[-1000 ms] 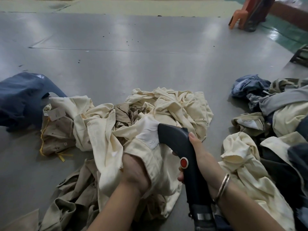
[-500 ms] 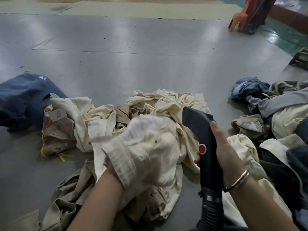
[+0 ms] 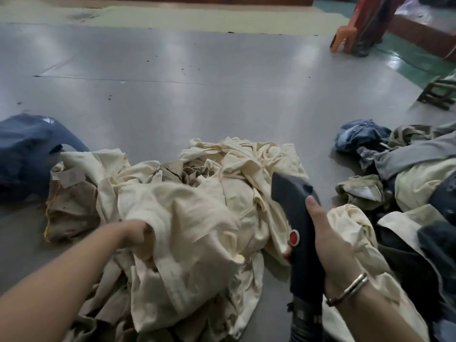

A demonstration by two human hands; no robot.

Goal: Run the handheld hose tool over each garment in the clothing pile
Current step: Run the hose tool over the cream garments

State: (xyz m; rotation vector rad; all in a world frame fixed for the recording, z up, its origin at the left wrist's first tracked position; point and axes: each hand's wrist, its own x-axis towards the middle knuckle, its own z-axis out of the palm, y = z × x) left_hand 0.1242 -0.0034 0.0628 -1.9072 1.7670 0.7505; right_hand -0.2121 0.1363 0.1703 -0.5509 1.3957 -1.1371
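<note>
While fingers clutch it, rumpled cream cloth (image 3: pixel 197 233) beside matte hose tool (image 3: pixel 298 218).

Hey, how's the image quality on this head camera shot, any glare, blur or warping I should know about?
Head view: broad soft glare patches on the grey floor; wide-angle warping bends the floor seams and edges; motion blur smears the cream garment that the left hand grips; the right hand and hose tool look sharper; the far orange chair is soft.

Garment workshop floor, I reckon: bare grey floor (image 3: pixel 197 95), clothing heaps (image 3: pixel 222 181) around me, orange plastic stool (image 3: pixel 344 38) at far wall.
</note>
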